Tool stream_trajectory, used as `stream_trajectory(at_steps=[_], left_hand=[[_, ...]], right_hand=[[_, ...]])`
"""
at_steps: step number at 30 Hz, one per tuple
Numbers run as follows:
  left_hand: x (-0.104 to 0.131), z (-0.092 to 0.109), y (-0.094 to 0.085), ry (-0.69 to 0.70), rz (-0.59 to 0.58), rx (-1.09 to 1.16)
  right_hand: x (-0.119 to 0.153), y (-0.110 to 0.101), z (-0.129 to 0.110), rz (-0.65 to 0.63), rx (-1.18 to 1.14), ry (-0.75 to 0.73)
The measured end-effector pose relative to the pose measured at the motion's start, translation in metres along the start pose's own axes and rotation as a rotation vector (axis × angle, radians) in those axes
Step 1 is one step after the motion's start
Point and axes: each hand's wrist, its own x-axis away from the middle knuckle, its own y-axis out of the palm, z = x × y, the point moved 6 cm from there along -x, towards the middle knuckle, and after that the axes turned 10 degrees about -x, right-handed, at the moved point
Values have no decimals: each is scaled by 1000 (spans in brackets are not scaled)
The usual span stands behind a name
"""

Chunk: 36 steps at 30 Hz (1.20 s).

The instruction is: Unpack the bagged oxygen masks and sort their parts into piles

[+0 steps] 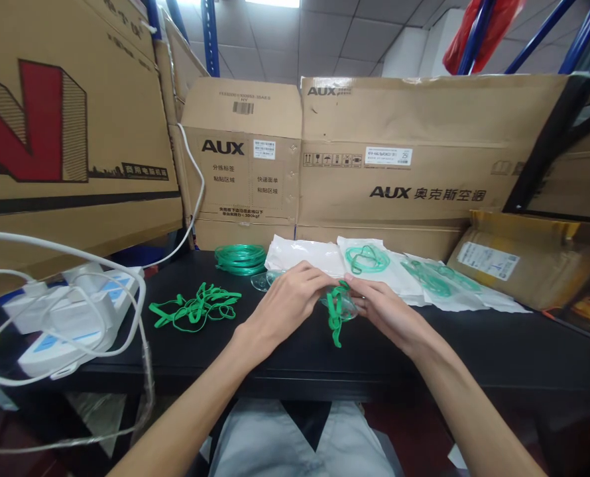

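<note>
Near the tabletop's [295,361] front edge, both hands' [295,291] [382,308] fingers pinch a green strap [335,315], nearly closed.

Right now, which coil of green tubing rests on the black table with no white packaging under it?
The leftmost coil, behind the loose green straps; the coils to its right lie over white packaging.

So there's just the one cam, worn on the head, looking forward and down over the black surface [449,351]. Forearms come in from around 5 and 7 o'clock, hands pretty close at the middle, cardboard boxes [424,165] farther back toward 12. No second view to share anything with.
</note>
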Motion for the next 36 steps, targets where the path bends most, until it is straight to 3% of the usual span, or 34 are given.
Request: stream_trajectory(at_steps=[6,10,13,17,20,24,29,33,36], left_hand=[[11,1,-11,25,192,-46],[12,-3,-11,-32,220,50],[8,-9,-12,-191,234,240],[9,-17,-8,-480,246,553],[11,-22,1,-596,233,751],[10,-22,16,-572,97,865],[8,-12,22,-474,-74,761],[7,3,18,-406,-96,499],[7,13,19,-379,-81,431]], right_hand=[[5,18,9,-160,-281,154],[7,25,7,-190,-211,127],[6,24,3,-136,-132,76],[2,11,-3,45,-22,-32],[1,5,-8,106,41,-89],[2,5,-13,112,26,-136],[0,-1,-12,145,138,-165],[-2,-11,-15,138,405,-211],[1,-18,-23,86,534,-228]])
